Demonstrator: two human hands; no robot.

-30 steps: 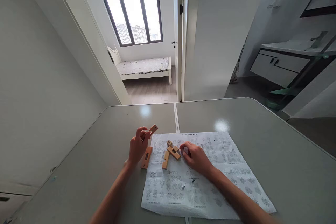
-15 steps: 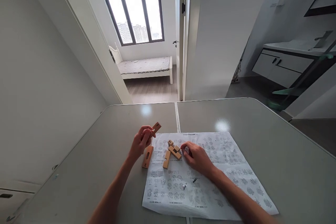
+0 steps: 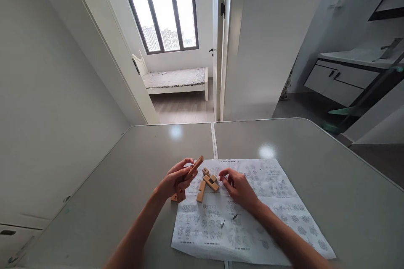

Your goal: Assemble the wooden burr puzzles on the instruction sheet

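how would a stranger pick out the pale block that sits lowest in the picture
On the grey table, find the large printed sheet. On its upper left, between the left hand and the right hand, lie small pale wooden pieces. The block is the lowest, set apart by its nearly up-and-down slant and the notch in its left side.

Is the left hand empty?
No: the left hand grips a reddish block, its end sticking out past the fingers.
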